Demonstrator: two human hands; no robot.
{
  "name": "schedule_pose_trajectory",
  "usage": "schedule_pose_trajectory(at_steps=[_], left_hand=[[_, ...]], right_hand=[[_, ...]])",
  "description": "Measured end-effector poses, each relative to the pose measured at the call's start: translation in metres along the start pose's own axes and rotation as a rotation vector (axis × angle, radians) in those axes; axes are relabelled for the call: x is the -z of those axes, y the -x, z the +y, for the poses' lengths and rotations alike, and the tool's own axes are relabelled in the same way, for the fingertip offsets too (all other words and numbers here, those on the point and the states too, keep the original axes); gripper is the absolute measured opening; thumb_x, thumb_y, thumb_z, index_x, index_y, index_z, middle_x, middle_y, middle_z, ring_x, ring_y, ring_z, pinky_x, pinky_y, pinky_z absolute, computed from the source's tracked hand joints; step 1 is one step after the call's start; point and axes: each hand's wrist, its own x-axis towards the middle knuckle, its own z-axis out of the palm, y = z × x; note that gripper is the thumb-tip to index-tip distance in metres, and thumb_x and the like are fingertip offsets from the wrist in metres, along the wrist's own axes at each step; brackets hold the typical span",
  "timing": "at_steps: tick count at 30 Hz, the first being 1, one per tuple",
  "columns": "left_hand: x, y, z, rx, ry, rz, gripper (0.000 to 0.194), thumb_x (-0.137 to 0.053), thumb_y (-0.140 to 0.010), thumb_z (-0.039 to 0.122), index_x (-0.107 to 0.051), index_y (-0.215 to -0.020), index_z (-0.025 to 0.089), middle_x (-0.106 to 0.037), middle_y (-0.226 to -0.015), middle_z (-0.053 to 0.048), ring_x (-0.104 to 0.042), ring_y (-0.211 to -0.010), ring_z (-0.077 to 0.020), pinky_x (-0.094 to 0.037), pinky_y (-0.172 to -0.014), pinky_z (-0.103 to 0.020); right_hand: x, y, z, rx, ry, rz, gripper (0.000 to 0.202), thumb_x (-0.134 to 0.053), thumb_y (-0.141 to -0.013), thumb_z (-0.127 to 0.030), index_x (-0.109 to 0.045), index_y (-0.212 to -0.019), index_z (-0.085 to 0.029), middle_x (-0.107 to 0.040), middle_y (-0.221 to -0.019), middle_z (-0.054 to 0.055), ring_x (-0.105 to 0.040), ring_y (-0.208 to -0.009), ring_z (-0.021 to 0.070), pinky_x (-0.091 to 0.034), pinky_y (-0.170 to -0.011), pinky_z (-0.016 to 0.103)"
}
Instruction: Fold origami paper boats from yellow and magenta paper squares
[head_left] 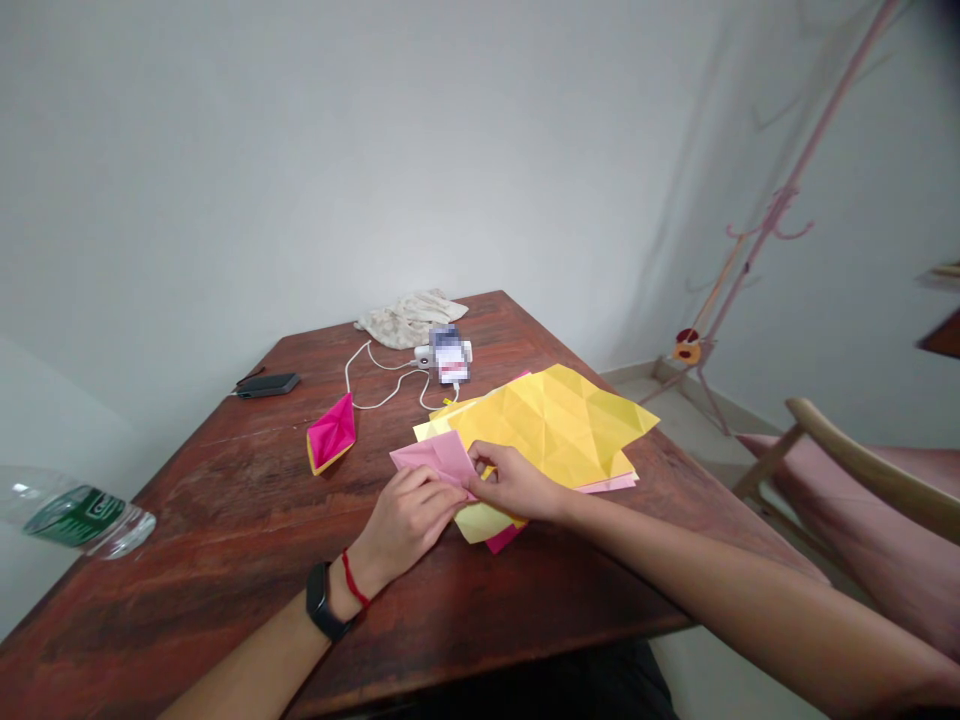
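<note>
A folded sheet of pink origami paper lies between my hands, over a pile of coloured sheets. My left hand presses and grips its near edge, with the fingers closed. At the paper's right corner, my right hand pinches the edge between thumb and forefinger. Beneath and to the right spreads a large creased yellow sheet, with pale yellow and pink sheets showing under it. Apart from my hands, to the left, sits a folded magenta and yellow paper piece.
On the wooden table are a black power bank, a phone on white cables and a crumpled cloth. A water bottle is at far left. A chair and pink coat stand are on the right.
</note>
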Motion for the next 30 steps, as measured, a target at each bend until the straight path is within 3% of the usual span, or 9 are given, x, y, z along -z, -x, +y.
schedule_pose_trajectory(at_steps=[6, 14, 23, 27, 30], left_hand=[[-0.002, 0.001, -0.003, 0.048, 0.013, -0.004, 0.012, -0.060, -0.094, 0.016, -0.069, -0.101, 0.020, -0.075, -0.098, -0.004, -0.066, -0.087, -0.0201, -0.049, -0.075, -0.034], [0.003, -0.001, -0.003, 0.055, 0.003, 0.146, 0.011, -0.065, -0.092, 0.019, -0.068, -0.103, 0.019, -0.075, -0.091, -0.004, -0.065, -0.081, -0.0191, -0.049, -0.075, -0.034], [0.005, 0.001, -0.008, 0.078, 0.029, 0.245, 0.005, -0.067, -0.089, 0.015, -0.069, -0.090, 0.019, -0.075, -0.085, -0.002, -0.063, -0.076, -0.0183, -0.048, -0.073, -0.033], [0.007, 0.002, -0.010, 0.098, 0.068, 0.271, 0.007, -0.067, -0.089, 0.014, -0.069, -0.092, 0.020, -0.075, -0.085, -0.003, -0.066, -0.077, -0.0182, -0.050, -0.074, -0.033], [0.006, 0.003, -0.011, 0.118, 0.086, 0.280, 0.008, -0.066, -0.089, 0.012, -0.069, -0.093, 0.019, -0.074, -0.086, -0.003, -0.068, -0.079, -0.0181, -0.051, -0.074, -0.032]], right_hand=[[-0.001, -0.001, 0.000, -0.010, -0.018, 0.029, 0.007, -0.060, -0.077, -0.015, -0.056, -0.081, -0.019, -0.059, -0.074, -0.002, -0.056, -0.072, 0.0150, -0.044, -0.066, 0.025], [0.000, 0.001, -0.009, 0.026, -0.086, 0.050, 0.004, -0.062, -0.081, -0.020, -0.058, -0.081, -0.018, -0.062, -0.075, -0.001, -0.056, -0.071, 0.0139, -0.044, -0.066, 0.025], [0.002, 0.006, -0.017, 0.072, -0.141, -0.047, 0.023, -0.071, -0.085, -0.039, -0.063, -0.089, -0.017, -0.066, -0.086, 0.002, -0.062, -0.080, 0.0164, -0.048, -0.074, 0.027], [0.000, 0.006, -0.014, 0.140, -0.103, -0.028, 0.033, -0.079, -0.077, -0.036, -0.064, -0.100, -0.018, -0.067, -0.098, 0.005, -0.064, -0.087, 0.0179, -0.051, -0.074, 0.027], [-0.001, 0.005, -0.008, 0.202, -0.019, 0.036, 0.020, -0.073, -0.082, -0.028, -0.065, -0.098, -0.019, -0.067, -0.098, 0.006, -0.065, -0.086, 0.0171, -0.051, -0.072, 0.026]])
